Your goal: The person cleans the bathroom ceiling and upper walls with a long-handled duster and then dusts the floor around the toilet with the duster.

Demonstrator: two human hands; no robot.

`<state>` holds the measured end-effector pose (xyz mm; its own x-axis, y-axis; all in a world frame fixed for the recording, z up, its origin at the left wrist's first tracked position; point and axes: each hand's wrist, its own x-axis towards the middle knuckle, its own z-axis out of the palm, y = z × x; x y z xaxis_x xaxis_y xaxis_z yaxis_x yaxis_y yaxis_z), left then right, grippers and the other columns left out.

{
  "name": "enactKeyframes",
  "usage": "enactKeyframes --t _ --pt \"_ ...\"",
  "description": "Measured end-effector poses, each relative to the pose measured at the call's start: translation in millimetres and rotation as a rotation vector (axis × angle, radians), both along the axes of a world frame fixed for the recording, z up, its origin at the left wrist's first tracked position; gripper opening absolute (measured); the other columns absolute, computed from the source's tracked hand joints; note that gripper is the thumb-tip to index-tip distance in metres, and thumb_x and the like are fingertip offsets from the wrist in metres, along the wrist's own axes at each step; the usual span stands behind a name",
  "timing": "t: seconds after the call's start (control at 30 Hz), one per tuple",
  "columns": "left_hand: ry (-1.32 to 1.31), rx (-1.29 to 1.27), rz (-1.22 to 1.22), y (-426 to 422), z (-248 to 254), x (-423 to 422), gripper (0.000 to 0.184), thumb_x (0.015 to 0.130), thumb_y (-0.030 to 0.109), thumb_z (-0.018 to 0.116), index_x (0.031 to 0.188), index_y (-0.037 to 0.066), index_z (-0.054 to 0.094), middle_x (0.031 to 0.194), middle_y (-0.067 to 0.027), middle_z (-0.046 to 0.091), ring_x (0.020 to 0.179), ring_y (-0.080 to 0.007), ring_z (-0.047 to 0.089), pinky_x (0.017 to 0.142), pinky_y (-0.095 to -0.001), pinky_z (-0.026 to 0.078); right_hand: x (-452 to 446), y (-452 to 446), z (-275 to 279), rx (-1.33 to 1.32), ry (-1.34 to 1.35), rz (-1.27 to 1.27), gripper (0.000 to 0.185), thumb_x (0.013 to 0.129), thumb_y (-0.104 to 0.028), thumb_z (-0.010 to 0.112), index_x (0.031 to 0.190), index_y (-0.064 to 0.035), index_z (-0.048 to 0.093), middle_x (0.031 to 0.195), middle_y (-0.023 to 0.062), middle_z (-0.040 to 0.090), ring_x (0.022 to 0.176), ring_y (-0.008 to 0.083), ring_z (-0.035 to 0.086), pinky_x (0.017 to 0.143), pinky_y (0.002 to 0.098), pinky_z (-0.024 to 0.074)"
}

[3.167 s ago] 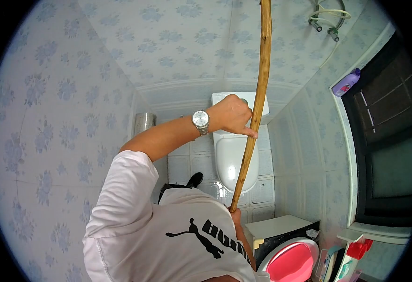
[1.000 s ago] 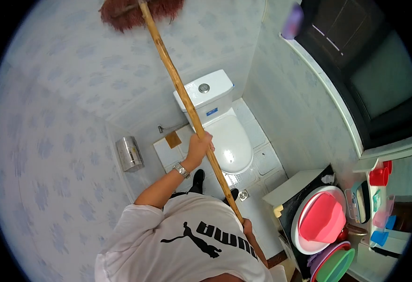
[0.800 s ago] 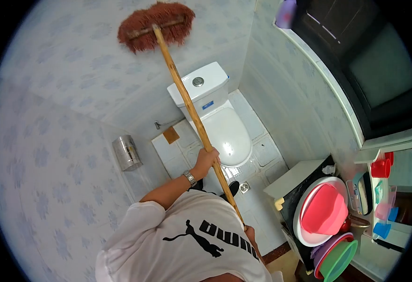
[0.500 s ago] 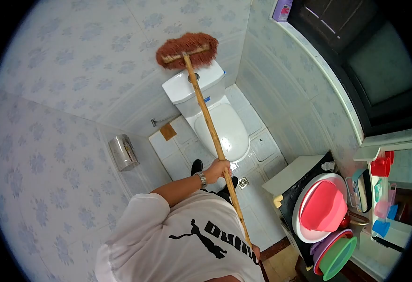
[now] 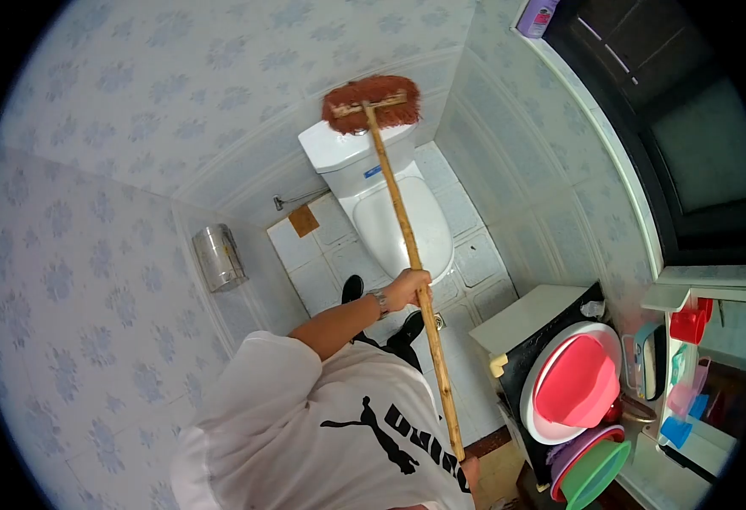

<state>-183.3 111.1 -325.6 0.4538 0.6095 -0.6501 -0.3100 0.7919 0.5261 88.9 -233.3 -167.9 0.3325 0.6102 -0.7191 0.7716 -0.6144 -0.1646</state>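
Note:
A mop with shaggy reddish-brown strands (image 5: 373, 95) is lifted in front of the patterned wall, its head overlapping the toilet tank in view. I cannot tell whether it touches the wall. My left hand (image 5: 408, 289), a watch at the wrist, is wrapped around the middle of its wooden handle (image 5: 401, 208). At the handle's lower end, my right hand (image 5: 471, 472) is closed around the mop, partly hidden by my white shirt (image 5: 339, 416). Behind the handle stands the white toilet (image 5: 402, 225) with its lid down.
To the right, a black-topped stand (image 5: 530, 370) bears pink basins (image 5: 578, 382), with a green basin (image 5: 595, 474) beside it. A shelf with red cups (image 5: 687, 326) hangs near the window (image 5: 696, 153). A metal paper holder (image 5: 219, 257) is on the left wall. A floor drain (image 5: 439, 322) lies near my feet.
The mop head has shifted right and slightly down in view, now overlapping more of the tank. My left hand has moved a little up and right with the handle; both hands stay on it.

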Motion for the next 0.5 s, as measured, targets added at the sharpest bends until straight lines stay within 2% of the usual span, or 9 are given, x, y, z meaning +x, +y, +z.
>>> enactKeyframes --t 0.17,0.33,0.37,0.5 --pt "0.022 -0.11 0.065 -43.2 -5.9 -23.2 0.019 0.081 0.022 0.054 0.082 0.003 0.054 0.075 -0.013 0.06 0.069 -0.0266 0.063 0.064 -0.0402 0.054 18.4 -16.4 -1.4 -0.012 0.007 0.023 0.025 0.078 -0.027 0.065 0.086 -0.0041 0.07 0.073 0.024 0.064 0.074 0.0412 0.064 0.064 0.0472 0.0511" --pt "0.079 -0.279 0.168 -73.4 -0.2 -28.0 0.016 0.081 0.02 0.052 0.076 0.005 0.054 0.073 -0.0116 0.058 0.069 -0.0263 0.061 0.067 -0.0423 0.052 33.7 -30.7 0.4 -0.043 -0.163 0.156 0.021 0.072 -0.024 0.065 0.084 -0.0069 0.069 0.072 0.0216 0.064 0.07 0.0415 0.063 0.063 0.0482 0.0515" --pt "0.067 -0.304 0.192 -78.3 -0.6 -28.2 0.015 0.081 0.02 0.053 0.075 0.006 0.054 0.072 -0.012 0.058 0.068 -0.0272 0.061 0.067 -0.0426 0.052 38.7 -42.4 -7.3 0.031 -0.215 0.168 0.018 0.069 -0.022 0.065 0.077 -0.0067 0.067 0.069 0.0203 0.064 0.066 0.0413 0.063 0.06 0.0477 0.0509" --pt "0.1 -0.414 0.169 -89.9 3.3 -13.5 0.015 0.08 0.019 0.053 0.073 0.006 0.052 0.072 -0.013 0.059 0.068 -0.0294 0.061 0.068 -0.0429 0.053 52.4 -66.6 -15.9 0.099 -0.193 0.129 0.018 0.07 -0.024 0.065 0.073 -0.0062 0.066 0.068 0.0203 0.064 0.065 0.0412 0.062 0.058 0.0467 0.0509"
